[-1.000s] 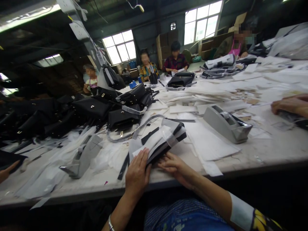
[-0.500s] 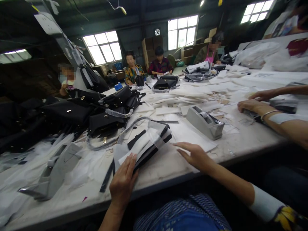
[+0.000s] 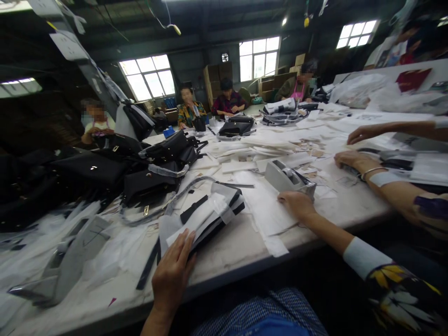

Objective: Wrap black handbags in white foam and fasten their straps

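On the near part of the pale table, close to its front edge, I see the wrapped bag lying at a slant, white and grey sheets over its dark body and a clear band across its right end. The left hand rests on its lower left end; the fingers are straight on top, not closed around it, and the thumb lies along the near side. I judge this as pressing only, so if the palm becomes light, the loose sheets could slide or spread apart.

The right hand is away from the bag, at the front end of the grey tape dispenser. Its fingers are bent, but I cannot tell if they pinch something or touch the dispenser. A careless pull here could, in my opinion, drag the dispenser, or crease the white paper just beside it.

I am also careful about the plastic-covered strap, which loops behind the bag toward the black bags; it might catch on them if the bag is turned. The nearness of the edge makes a push toward the body risky too.
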Demonstrator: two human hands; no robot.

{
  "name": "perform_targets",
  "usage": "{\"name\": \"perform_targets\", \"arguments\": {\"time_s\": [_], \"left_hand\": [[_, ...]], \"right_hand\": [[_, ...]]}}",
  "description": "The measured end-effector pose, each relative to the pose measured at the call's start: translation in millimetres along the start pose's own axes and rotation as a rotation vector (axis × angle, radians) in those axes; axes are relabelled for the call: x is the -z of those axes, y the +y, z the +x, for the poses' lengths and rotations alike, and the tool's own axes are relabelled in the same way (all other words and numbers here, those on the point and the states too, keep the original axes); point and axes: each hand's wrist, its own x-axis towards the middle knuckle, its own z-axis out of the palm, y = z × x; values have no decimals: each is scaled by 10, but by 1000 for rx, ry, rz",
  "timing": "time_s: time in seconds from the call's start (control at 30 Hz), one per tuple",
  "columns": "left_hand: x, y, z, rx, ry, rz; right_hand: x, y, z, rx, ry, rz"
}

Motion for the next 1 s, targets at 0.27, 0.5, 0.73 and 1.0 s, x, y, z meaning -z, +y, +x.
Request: {"name": "perform_targets", "arguments": {"time_s": [0.27,0.5,0.73,1.0], "left_hand": [[3,14,-9,77,18,-42],[2,26,-1,95,39,-49],[-39,22,-8,101,48,-34],[-12,41,12,96,67,-48]], "right_hand": [[369,-204,-7,32,81,-24],[118,-78,97,125,-15,247],[-131,113,168,283,-77,357],[-58,91,265,165,57,382]]}}
